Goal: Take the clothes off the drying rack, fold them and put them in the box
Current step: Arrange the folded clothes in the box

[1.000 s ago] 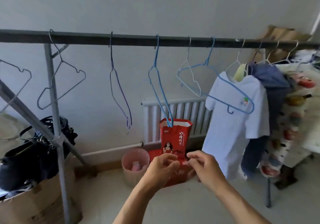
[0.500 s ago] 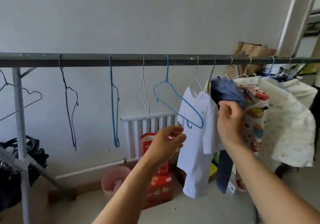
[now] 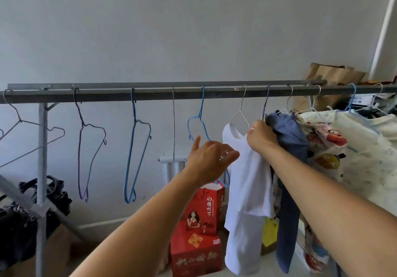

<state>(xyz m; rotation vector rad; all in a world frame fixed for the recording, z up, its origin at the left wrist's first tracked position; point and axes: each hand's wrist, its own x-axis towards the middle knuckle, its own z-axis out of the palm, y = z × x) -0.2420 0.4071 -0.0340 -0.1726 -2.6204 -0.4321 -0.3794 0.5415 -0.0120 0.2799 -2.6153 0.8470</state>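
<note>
A white t-shirt (image 3: pixel 247 182) hangs on a white wire hanger (image 3: pixel 239 113) from the grey rack bar (image 3: pixel 150 94). My right hand (image 3: pixel 262 137) grips the shirt at its right shoulder, by the hanger's arm. My left hand (image 3: pixel 210 160) is lower and to the left, thumb raised and fingers loosely bent, with its fingertips at the shirt's left edge. Right of the shirt hang a blue garment (image 3: pixel 289 169) and a cream cartoon-print garment (image 3: pixel 343 152). A cardboard box (image 3: pixel 60 253) stands at the lower left, partly behind the rack leg.
Several bare wire hangers (image 3: pixel 133 148) hang along the bar's left half. A black bag (image 3: pixel 19 229) lies on the cardboard box. A red gift bag (image 3: pixel 204 210) on a red carton (image 3: pixel 195 255) stands on the floor before a white radiator (image 3: pixel 174 167).
The view has swung right and up. My right hand rose from the blue garment to the white shirt's shoulder and closed there. My left hand rose and reached the shirt's left edge.
</note>
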